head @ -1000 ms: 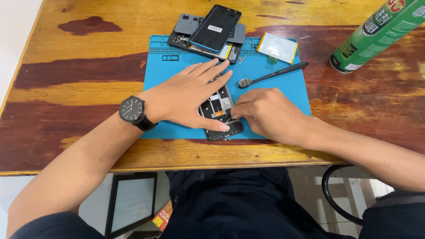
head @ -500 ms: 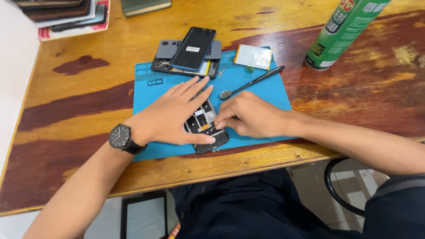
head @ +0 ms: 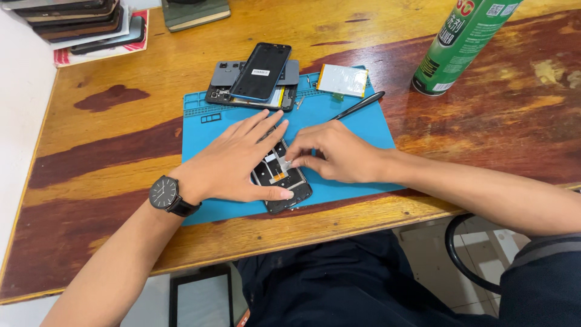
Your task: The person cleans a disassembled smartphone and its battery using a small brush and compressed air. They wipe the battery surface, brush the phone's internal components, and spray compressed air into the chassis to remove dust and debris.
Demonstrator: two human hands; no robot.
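Note:
An opened black phone frame (head: 283, 180) lies on a blue work mat (head: 339, 127). My left hand (head: 233, 160), a black watch on its wrist, lies flat across the frame with fingers spread and presses it down. My right hand (head: 336, 152) pinches a small pale strip (head: 283, 163) at the frame's middle between thumb and forefinger. A black pen-like tool (head: 360, 105) rests on the mat just beyond my right hand.
At the mat's far edge lie a dark phone screen (head: 261, 70) on grey phone parts and a silver battery (head: 343, 80). A green spray can (head: 463, 42) stands far right. Stacked phones (head: 85, 24) and a dark notebook (head: 195, 12) sit at the far left.
The view has shifted, so the mat sits more to the right and lower. My right hand's fingers have lifted a pale strip from the frame; my left hand stays pressed on it.

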